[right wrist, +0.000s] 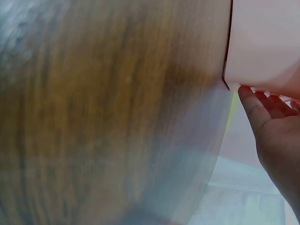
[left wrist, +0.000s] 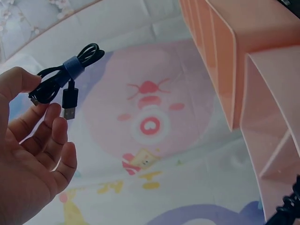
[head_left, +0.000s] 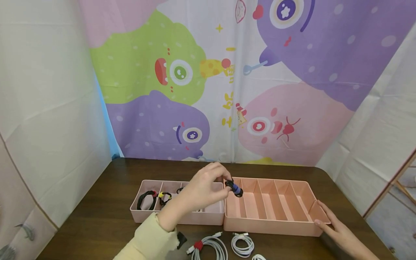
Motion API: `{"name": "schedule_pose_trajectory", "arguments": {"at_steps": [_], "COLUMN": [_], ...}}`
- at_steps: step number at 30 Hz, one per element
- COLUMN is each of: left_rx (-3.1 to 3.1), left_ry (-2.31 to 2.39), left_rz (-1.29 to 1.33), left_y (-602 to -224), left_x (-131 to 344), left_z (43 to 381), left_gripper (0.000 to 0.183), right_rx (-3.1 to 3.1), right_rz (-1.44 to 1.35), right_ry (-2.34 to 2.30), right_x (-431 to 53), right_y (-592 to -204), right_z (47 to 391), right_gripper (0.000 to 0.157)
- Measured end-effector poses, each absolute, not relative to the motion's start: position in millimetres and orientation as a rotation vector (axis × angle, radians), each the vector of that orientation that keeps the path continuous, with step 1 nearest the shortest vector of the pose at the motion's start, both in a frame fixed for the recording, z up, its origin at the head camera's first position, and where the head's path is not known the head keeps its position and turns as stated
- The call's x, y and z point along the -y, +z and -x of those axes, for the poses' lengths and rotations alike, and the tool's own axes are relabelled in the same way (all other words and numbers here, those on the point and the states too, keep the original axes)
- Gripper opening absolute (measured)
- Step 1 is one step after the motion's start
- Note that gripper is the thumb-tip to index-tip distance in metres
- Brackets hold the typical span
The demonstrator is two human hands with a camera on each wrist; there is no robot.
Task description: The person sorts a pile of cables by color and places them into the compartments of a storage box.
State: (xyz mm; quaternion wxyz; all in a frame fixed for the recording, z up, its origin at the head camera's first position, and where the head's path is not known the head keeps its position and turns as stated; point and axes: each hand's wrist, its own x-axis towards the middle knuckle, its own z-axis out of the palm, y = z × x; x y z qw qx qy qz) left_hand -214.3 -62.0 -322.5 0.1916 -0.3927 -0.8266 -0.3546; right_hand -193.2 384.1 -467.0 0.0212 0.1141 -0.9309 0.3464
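My left hand point(head_left: 204, 187) pinches a coiled black USB cable point(head_left: 234, 189) bound by a blue strap, above the left end of a peach divided box point(head_left: 273, 225). In the left wrist view, thumb and index finger hold one end of the bundle, and its USB plug point(left wrist: 70, 101) hangs down. The other fingers are loosely bent. At the box's right end, my right hand point(head_left: 339, 231) grips the near corner, thumb on the front wall and fingers along the end rim. The right wrist view shows its fingertips point(right wrist: 246, 93) against the box wall. Slots visible in this box hold nothing.
A pale pink divided box point(head_left: 208, 218) adjoins on the left, holding black cables point(head_left: 146, 200) with red and yellow ties, partly behind my left forearm. In front lie a white cable with a red tie point(head_left: 216, 249), a smaller white coil point(head_left: 242, 245) and another at the frame edge.
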Motion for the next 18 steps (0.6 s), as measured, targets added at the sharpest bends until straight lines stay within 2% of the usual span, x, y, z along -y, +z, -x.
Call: {"name": "schedule_pose_trajectory", "arguments": {"at_steps": [18], "left_rx": [2.407], "left_ry": [-0.924], "left_rz": [1.011], "left_y": [-343.3], "left_x": [85.5], "left_z": [234.9], "left_gripper": [0.015], "right_rx": [2.924], "right_rz": [-0.349], "right_ry": [0.949], "right_x": [-383.4], "right_y": [-463.4], "right_z": [193.4], "right_gripper": [0.066]}}
